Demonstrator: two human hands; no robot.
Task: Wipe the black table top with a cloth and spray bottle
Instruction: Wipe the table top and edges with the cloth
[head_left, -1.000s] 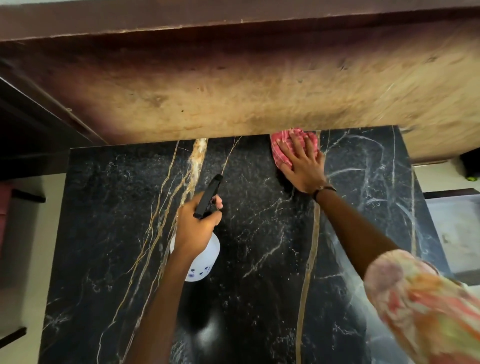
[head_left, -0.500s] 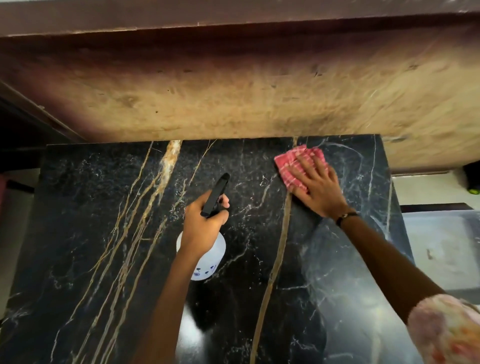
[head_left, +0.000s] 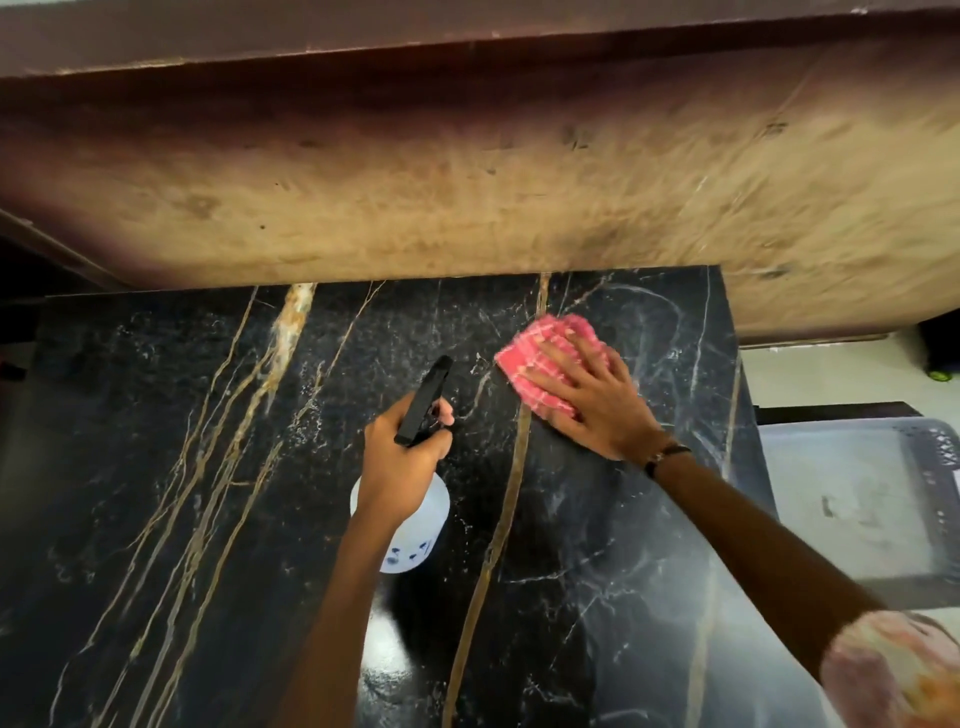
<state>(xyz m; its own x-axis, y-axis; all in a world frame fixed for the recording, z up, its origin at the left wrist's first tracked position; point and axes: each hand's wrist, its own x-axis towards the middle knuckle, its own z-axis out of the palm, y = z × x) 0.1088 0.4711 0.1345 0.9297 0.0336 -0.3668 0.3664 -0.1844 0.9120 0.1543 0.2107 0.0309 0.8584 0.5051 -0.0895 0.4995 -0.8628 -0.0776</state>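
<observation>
The wiping step is in hand. The right hand (head_left: 597, 402) lies flat on a folded pink cloth (head_left: 548, 358), fingers straight and spread, pressing it onto the black table top (head_left: 156, 467). The cloth sits toward 1 o'clock on the table, near the far edge where the top meets a worn brown wall (head_left: 467, 182), and just right of a gold vein that runs from the far edge toward the near one. Pale curved smears show on the stone around and to the right of the cloth, which I read as wet streaks from wiping.

The left hand (head_left: 402, 457) grasps the spray bottle (head_left: 410, 530), fingers curled round its neck under the black trigger head, which points toward 12 o'clock. The white body hangs below the hand; whether it rests on the table I cannot tell. The bottle is near the middle of the table, apart from the cloth, at about 8 o'clock from it.

The left half of the table shows no such streaks, so I judge it not yet wiped. The next move probably calls for sweeping the cloth toward 9 o'clock, with firm flat pressure, and a fresh spray ahead of it on the dry stone.

A grey plastic bin (head_left: 852, 499) sits beyond the table's right edge at 3 o'clock.
</observation>
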